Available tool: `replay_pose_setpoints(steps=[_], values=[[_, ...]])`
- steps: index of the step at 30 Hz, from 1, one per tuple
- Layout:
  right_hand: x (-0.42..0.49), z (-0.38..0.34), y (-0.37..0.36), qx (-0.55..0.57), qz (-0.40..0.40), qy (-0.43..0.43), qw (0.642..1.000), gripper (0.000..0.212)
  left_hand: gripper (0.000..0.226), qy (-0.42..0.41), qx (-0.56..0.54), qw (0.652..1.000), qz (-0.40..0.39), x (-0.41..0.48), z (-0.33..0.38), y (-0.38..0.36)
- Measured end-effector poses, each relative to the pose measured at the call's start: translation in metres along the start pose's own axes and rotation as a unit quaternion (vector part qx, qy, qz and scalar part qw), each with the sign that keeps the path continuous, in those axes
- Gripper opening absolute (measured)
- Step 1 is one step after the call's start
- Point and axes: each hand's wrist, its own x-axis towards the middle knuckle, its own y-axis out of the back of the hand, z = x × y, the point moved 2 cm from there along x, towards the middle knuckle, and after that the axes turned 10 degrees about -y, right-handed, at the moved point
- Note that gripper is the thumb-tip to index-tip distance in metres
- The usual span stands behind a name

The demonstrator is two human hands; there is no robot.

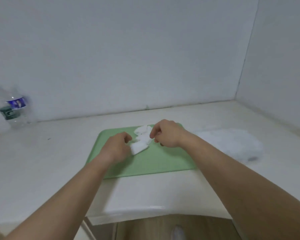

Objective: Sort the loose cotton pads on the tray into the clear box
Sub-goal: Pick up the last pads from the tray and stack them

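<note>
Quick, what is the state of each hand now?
Left hand: holds a stack of cotton pads.
Right hand: curled beside the pads; cannot tell.

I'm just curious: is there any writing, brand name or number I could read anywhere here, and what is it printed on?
Nothing here can be read.
On the clear plastic bottle, the blue-purple label band: some print shows, too blurred to read.
On the same bottle, the dark green patch below the band: no legible letters.
On the flat green tray and the white cotton pads: no print visible.
</note>
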Motion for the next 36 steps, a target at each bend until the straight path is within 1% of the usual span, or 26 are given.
replay_pose_setpoints(steps=[1,3,5,6,8,9,11,12,14,15,17,19,20,22,23,25,26,28,29,31,32,34,36], values=[[0.006,-0.002,-0.013,-0.006,-0.006,-0.008,1.000,0.028,0.045,0.007,0.010,1.000,-0.018,-0.003,-0.008,-0.001],[0.016,-0.002,-0.031,-0.016,0.002,-0.027,1.000,0.023,0.051,0.005,0.015,0.999,-0.032,-0.004,-0.016,-0.005],[0.025,-0.002,-0.044,-0.008,0.019,-0.051,0.998,0.012,0.048,-0.003,0.006,1.000,-0.029,0.001,-0.020,-0.010],[0.029,-0.002,-0.048,0.006,0.028,-0.061,0.998,0.014,0.043,-0.004,-0.005,1.000,-0.022,0.005,-0.021,-0.013],[0.036,-0.003,-0.056,0.032,0.051,-0.076,0.995,0.035,0.036,-0.004,-0.023,1.000,-0.004,0.014,-0.021,-0.016],[0.038,-0.004,-0.058,0.038,0.059,-0.079,0.994,0.037,0.035,-0.005,-0.027,1.000,0.001,0.018,-0.021,-0.018],[0.042,-0.007,-0.064,0.025,0.052,-0.078,0.995,0.023,0.037,-0.003,-0.033,0.999,-0.003,0.027,-0.024,-0.021],[0.043,-0.007,-0.065,0.025,0.044,-0.077,0.996,0.019,0.040,0.000,-0.041,0.999,-0.013,0.029,-0.026,-0.022],[0.048,-0.004,-0.068,0.067,0.033,-0.073,0.995,0.022,0.042,0.003,-0.065,0.997,-0.036,0.034,-0.029,-0.022],[0.050,-0.002,-0.068,0.102,0.031,-0.066,0.992,0.022,0.038,-0.002,-0.077,0.996,-0.042,0.038,-0.032,-0.023],[0.054,0.001,-0.065,0.174,0.034,-0.042,0.983,0.023,0.020,-0.018,-0.121,0.991,-0.046,0.042,-0.035,-0.022],[0.054,0.000,-0.058,0.225,0.037,-0.007,0.974,0.024,0.019,-0.042,-0.195,0.979,-0.046,0.044,-0.036,-0.020],[0.053,-0.001,-0.054,0.242,0.037,0.013,0.969,0.024,0.018,-0.046,-0.247,0.967,-0.046,0.045,-0.035,-0.019],[0.053,-0.004,-0.046,0.281,0.046,0.046,0.957,0.024,0.021,-0.037,-0.369,0.928,-0.043,0.045,-0.033,-0.016],[0.055,-0.005,-0.042,0.302,0.059,0.052,0.950,0.023,0.023,-0.024,-0.418,0.908,-0.031,0.046,-0.031,-0.016],[0.062,-0.001,-0.034,0.326,0.103,0.033,0.939,0.014,0.019,0.005,-0.452,0.891,0.027,0.050,-0.031,-0.012],[0.065,0.002,-0.030,0.318,0.126,0.013,0.939,0.009,0.015,0.022,-0.453,0.889,0.060,0.054,-0.034,-0.009],[0.074,0.011,-0.027,0.237,0.153,-0.017,0.959,0.019,0.010,0.054,-0.469,0.875,0.110,0.059,-0.036,-0.005],[0.077,0.015,-0.027,0.175,0.143,-0.017,0.974,0.025,0.009,0.064,-0.479,0.866,0.127,0.061,-0.037,-0.004],[0.081,0.020,-0.034,0.070,0.089,0.009,0.994,0.035,0.007,0.070,-0.483,0.859,0.157,0.063,-0.040,-0.005],[0.082,0.021,-0.039,0.039,0.060,0.018,0.997,0.035,0.004,0.069,-0.478,0.859,0.170,0.062,-0.041,-0.007],[0.081,0.021,-0.049,0.009,0.028,0.016,0.999,0.026,0.005,0.066,-0.459,0.867,0.184,0.061,-0.042,-0.010],[0.082,0.020,-0.056,-0.020,0.026,0.008,0.999,0.034,0.006,0.057,-0.442,0.875,0.189,0.059,-0.041,-0.012]])
